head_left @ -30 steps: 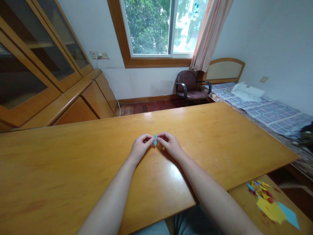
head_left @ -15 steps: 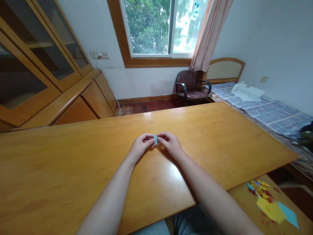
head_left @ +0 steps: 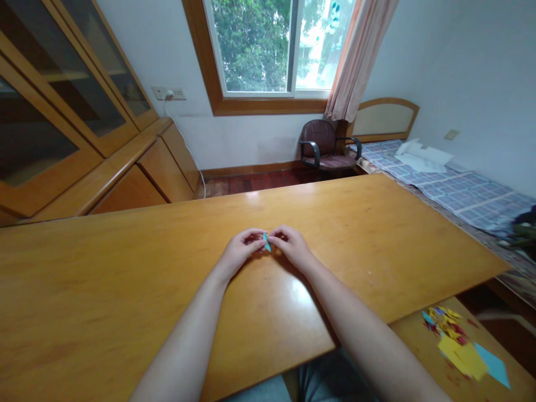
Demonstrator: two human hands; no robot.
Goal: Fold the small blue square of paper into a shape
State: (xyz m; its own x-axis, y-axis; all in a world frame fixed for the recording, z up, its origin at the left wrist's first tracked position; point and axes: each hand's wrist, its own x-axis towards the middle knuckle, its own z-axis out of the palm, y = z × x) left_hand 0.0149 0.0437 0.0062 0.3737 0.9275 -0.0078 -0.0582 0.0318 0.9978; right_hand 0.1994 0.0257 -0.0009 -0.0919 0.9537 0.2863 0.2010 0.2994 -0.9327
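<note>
Blue paper [head_left: 267, 243]: 1 folded piece, over the desk [head_left: 125, 268].
Left hand [head_left: 239, 250]: I pinch the paper.
Right hand [head_left: 293, 245]: pinching likewise.

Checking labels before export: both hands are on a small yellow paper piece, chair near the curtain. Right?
Colour's wrong: the head view shows left hand and right hand on a small light blue paper piece, not yellow. Chair near the curtain is correct.

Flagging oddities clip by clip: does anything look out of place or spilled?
Nothing looks spilled; the held blue paper is too small to judge. Mildly untidy: colored paper pieces jumbled on the lower surface at right.
</note>
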